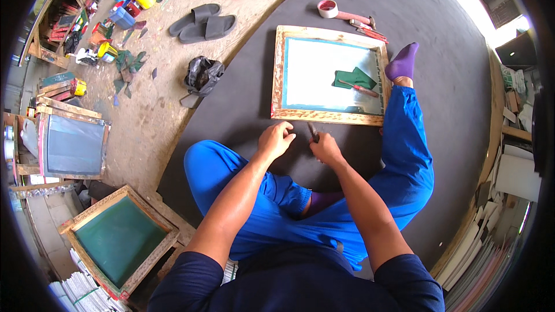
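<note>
A wooden screen-printing frame with pale mesh and a blue border lies flat in front of me on the black surface. My right hand is closed around a slim, dark hand tool. The tool points toward the near side of the frame, and its exact kind is unclear. Close by, my left hand is at the frame's near edge, left of the tool. Its fingers are curled, and whatever they may hold is hidden. On the mesh lie green scraps and a slim red-handled tool.
Beyond the frame lie a tape roll, a hammer and red-handled tools. My purple-socked foot rests beside the frame's right side. Sandals, a black bag and a green-meshed frame are on the left.
</note>
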Demonstrator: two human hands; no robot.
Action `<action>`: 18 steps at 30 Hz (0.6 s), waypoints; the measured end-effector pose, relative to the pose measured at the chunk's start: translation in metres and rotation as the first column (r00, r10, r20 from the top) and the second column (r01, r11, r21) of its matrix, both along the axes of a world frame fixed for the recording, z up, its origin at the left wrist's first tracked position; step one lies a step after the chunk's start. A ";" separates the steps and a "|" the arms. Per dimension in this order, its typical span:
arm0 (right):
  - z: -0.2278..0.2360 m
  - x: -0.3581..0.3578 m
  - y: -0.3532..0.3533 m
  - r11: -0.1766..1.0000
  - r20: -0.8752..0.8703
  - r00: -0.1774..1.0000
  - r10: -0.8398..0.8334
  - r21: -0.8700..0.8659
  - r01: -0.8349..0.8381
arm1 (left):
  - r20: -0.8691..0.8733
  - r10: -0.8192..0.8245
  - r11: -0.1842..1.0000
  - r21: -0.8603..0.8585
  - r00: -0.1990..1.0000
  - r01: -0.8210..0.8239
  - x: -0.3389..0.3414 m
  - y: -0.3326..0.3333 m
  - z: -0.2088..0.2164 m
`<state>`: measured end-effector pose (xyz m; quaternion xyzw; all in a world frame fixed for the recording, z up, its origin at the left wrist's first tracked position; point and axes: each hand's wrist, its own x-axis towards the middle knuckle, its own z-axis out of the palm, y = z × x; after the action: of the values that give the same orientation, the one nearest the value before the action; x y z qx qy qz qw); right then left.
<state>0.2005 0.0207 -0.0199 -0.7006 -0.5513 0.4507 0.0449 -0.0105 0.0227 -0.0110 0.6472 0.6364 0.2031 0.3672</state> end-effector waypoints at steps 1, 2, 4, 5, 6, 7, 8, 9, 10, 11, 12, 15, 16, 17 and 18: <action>0.010 -0.002 -0.005 0.998 -0.024 0.999 0.039 -0.052 -0.040 | 0.012 -0.002 0.996 0.091 1.000 0.001 0.000 -0.001 0.001; 0.016 -0.003 -0.008 0.994 -0.017 0.996 0.091 -0.060 -0.092 | 0.014 -0.030 0.992 0.122 0.999 0.028 0.001 -0.002 0.002; 0.025 -0.006 -0.015 0.979 -0.005 0.981 0.191 -0.077 -0.191 | 0.016 -0.089 0.979 0.185 0.996 0.084 0.001 -0.003 0.009; 0.027 -0.008 -0.018 0.971 0.016 0.971 0.238 -0.040 -0.238 | -0.027 -0.122 0.972 0.200 0.992 0.125 0.000 -0.002 0.006; 0.028 -0.009 -0.019 0.966 0.015 0.967 0.254 -0.046 -0.253 | -0.070 -0.152 0.963 0.213 0.986 0.164 -0.002 -0.002 0.004; 0.029 -0.010 -0.020 0.962 0.014 0.963 0.269 -0.051 -0.268 | -0.113 -0.181 0.953 0.224 0.977 0.202 -0.003 -0.003 0.001; 0.030 -0.011 -0.021 0.957 0.012 0.958 0.286 -0.057 -0.285 | -0.121 -0.181 0.955 0.214 0.976 0.203 -0.004 -0.004 -0.001; 0.029 -0.009 -0.021 0.955 0.015 0.956 0.292 -0.057 -0.290 | -0.126 -0.184 0.957 0.203 0.975 0.207 -0.003 -0.005 0.001; 0.027 -0.008 -0.021 0.953 0.017 0.954 0.298 -0.058 -0.297 | -0.132 -0.186 0.959 0.193 0.974 0.209 -0.002 -0.006 0.003; 0.025 -0.007 -0.021 0.951 0.019 0.952 0.305 -0.058 -0.303 | -0.132 -0.193 0.956 0.199 0.972 0.217 -0.002 -0.005 0.003; 0.032 -0.009 -0.019 0.951 0.008 0.954 0.300 -0.083 -0.298 | -0.132 -0.195 0.954 0.205 0.972 0.219 -0.002 -0.006 0.002; 0.043 -0.010 -0.016 0.943 -0.024 0.950 0.310 -0.121 -0.311 | -0.145 -0.220 0.948 0.201 0.965 0.247 -0.005 -0.007 0.002; 0.036 -0.007 -0.016 0.937 -0.033 0.943 0.331 -0.108 -0.333 | -0.151 -0.234 0.945 0.197 0.961 0.261 -0.004 -0.007 0.002; 0.032 -0.004 -0.015 0.930 -0.042 0.935 0.352 -0.095 -0.355 | -0.160 -0.239 0.947 0.179 0.958 0.266 -0.004 -0.006 0.002; 0.033 -0.004 -0.015 0.926 -0.076 0.937 0.342 -0.146 -0.349 | -0.168 -0.242 0.950 0.158 0.956 0.268 -0.004 -0.006 0.003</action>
<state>0.1960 0.0060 0.0129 -0.5827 -0.6276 0.5106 -0.0771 -0.0147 0.0164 -0.0076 0.7677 0.5518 0.1619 0.2829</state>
